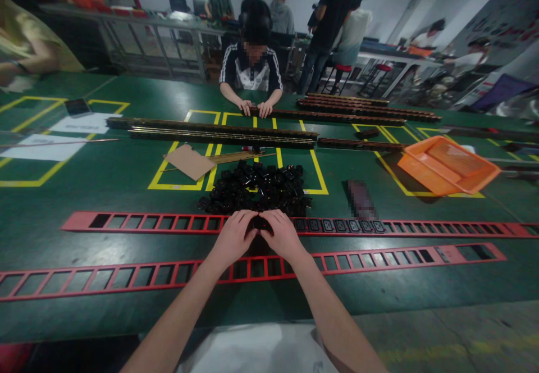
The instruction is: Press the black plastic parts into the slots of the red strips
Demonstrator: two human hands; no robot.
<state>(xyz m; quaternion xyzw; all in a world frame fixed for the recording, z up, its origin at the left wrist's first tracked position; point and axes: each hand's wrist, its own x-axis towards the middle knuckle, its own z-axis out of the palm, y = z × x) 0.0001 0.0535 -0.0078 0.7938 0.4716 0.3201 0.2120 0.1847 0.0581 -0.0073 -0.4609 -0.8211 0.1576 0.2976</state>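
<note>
My left hand (236, 237) and my right hand (278, 233) meet over the farther red slotted strip (168, 230). Their fingers are closed round a black power socket (261, 224), mostly covered by the fingers; whether it sits in a slot cannot be seen. To the right of my hands, several black sockets (327, 226) are set in a row in the strip's openings. A heap of loose black sockets (261, 186) lies just beyond my fingers. Under my wrists runs a second red slotted strip (126, 277), its visible openings unfilled.
An orange bin (448, 165) sits tilted at the right. Cardboard (189, 161) lies left of the heap, and a blurred dark object (362, 200) to its right. Long dark metal strips (219, 134) cross the table. A co-worker (251, 69) sits opposite, both hands on another strip.
</note>
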